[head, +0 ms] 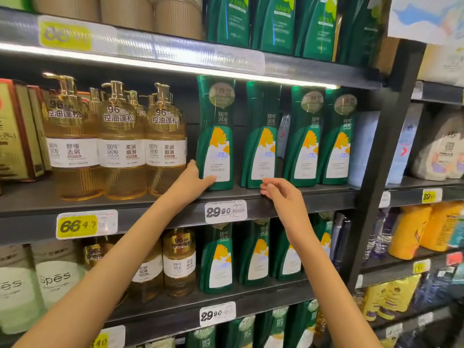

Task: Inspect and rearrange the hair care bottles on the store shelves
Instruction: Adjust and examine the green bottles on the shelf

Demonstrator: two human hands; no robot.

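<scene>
Right, mid shelf (30, 197), left to right. Far left: brown-and-gold boxes (15, 131), upright. Next, three amber pump btls (120, 141) in a front row, gold pumps, white labels, more of the same behind. Yellow price tag (77, 225) reading 66 on the shelf lip below them.

Then the left hand (194, 179): it grips the first green bottle (216, 131) low down, thumb laid across the bottom of the white label, fingers gone round the left side & out of sight. That btl stands upright on the mid shelf, leftmost of four green ones, and looks a bit nearer the front edge than its neighbours. White price tag (226, 211), 29.90, sits on the lip just under it.

Second green bottle (261, 136) is upright just to the right, not touching the first. Right hand (281, 194) hangs in front of the shelf lip below that second btl, fingers loosely curled w/ nothing in them; can't tell if the fingertips touch the lip.

Third green bottle (303, 136) & fourth green bottle (337, 139) stand close together further right, then pale blue btls (364, 146) beside the dark upright post (391, 146). Past the post, next bay: yellow bottles (411, 229) low down.

Shelf above holds upper green btls (273, 23); shelf below has lower green btls (218, 259) of the same type, w/ white Spes btls (55, 282) at far left.
</scene>
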